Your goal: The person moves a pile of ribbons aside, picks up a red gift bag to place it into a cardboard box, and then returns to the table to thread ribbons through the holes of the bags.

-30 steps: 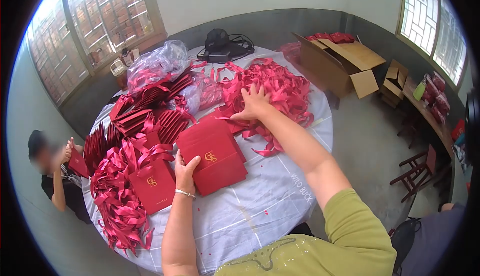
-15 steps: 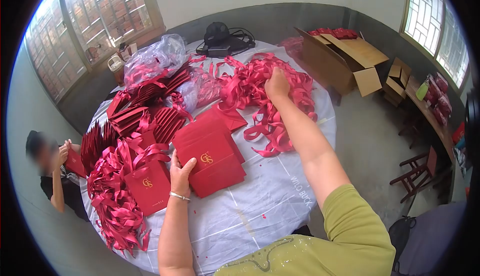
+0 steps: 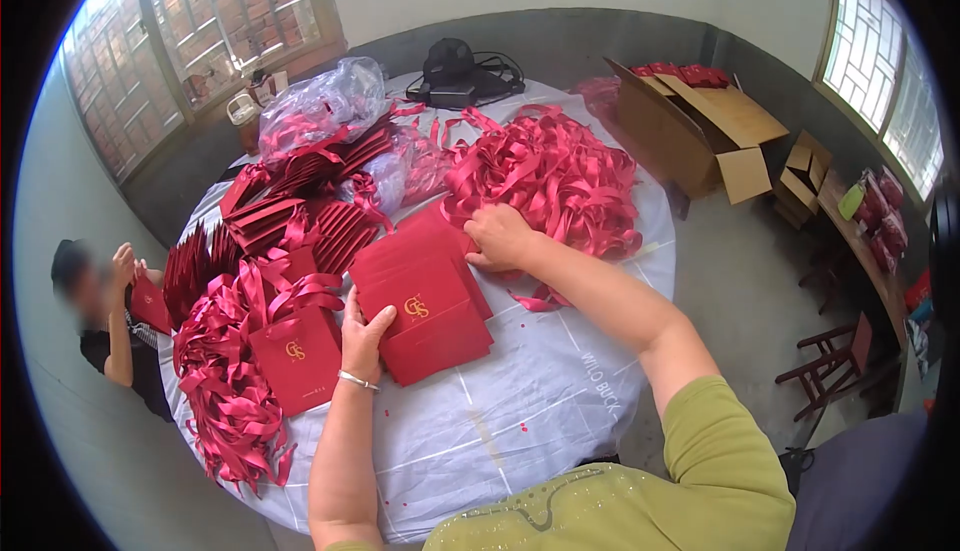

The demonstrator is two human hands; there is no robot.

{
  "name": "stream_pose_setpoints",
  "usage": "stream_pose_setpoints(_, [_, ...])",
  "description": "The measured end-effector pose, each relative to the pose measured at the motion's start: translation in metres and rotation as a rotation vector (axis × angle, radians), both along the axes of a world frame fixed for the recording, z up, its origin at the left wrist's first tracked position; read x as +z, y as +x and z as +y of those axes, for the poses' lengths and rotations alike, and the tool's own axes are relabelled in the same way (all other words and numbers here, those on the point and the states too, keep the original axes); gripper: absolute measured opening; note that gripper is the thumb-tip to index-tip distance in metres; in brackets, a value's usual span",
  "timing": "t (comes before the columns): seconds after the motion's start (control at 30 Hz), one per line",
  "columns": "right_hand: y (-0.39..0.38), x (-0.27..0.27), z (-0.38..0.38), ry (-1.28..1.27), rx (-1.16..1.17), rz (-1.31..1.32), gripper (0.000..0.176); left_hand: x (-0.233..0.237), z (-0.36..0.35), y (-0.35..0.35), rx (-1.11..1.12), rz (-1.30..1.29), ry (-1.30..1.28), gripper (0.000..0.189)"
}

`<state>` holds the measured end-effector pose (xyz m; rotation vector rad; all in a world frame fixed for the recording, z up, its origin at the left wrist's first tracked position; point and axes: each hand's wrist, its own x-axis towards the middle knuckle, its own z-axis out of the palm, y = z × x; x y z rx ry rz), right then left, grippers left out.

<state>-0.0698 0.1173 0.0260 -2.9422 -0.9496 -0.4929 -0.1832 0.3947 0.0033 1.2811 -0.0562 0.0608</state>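
A stack of flat red paper gift bags (image 3: 440, 323) with gold lettering lies fanned out on the table in front of me. My left hand (image 3: 364, 337) grips its left side, thumb on top and fingers along the edge. At the stack's upper right edge is my right hand (image 3: 500, 238), fingers curled together; whatever they pinch is hidden. Just beyond it spreads a big heap of red ribbons (image 3: 560, 176). Left of the stack, a finished-looking red gift bag (image 3: 298, 359) lies beside a pile of ribbon handles (image 3: 225, 381).
Folded dark red bags (image 3: 345, 236) and clear plastic wrapping (image 3: 325, 106) crowd the table's left and back. A black cap (image 3: 448, 59) sits at the far edge. Cardboard boxes (image 3: 665, 131) and a wooden stool (image 3: 830, 366) stand right. Another person (image 3: 105, 321) holds a red bag at left.
My right hand has come down and left, out of the ribbon heap to the bag stack's edge. My left hand stays on the stack. The view has shifted slightly.
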Motion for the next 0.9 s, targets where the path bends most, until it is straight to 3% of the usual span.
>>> stream_pose_setpoints(0.13, [0.0,-0.005,-0.005,-0.006,0.025,-0.022,0.059,-0.004,0.002,0.004,0.0,-0.02,-0.007,0.083])
stream_pose_setpoints(0.33, [0.012,-0.009,0.003,-0.144,-0.004,0.063,0.053,-0.002,0.003,0.002,-0.017,-0.038,0.009,0.082])
stream_pose_setpoints(0.5, [0.003,-0.003,-0.006,0.083,0.02,0.031,0.052,-0.013,0.007,0.008,0.061,-0.089,0.11,0.078])
stream_pose_setpoints(0.6, [0.033,-0.039,0.002,-0.006,0.093,-0.017,0.026,-0.011,0.004,0.011,-0.058,-0.12,0.044,0.075])
stream_pose_setpoints(0.63, [0.043,-0.05,0.001,0.014,0.135,-0.202,0.017,-0.011,0.003,0.01,-0.076,-0.079,0.007,0.075])
stream_pose_setpoints(0.9, [0.042,0.026,-0.018,-0.017,-0.118,-0.467,0.012,-0.005,0.002,0.006,0.007,-0.058,0.036,0.081])
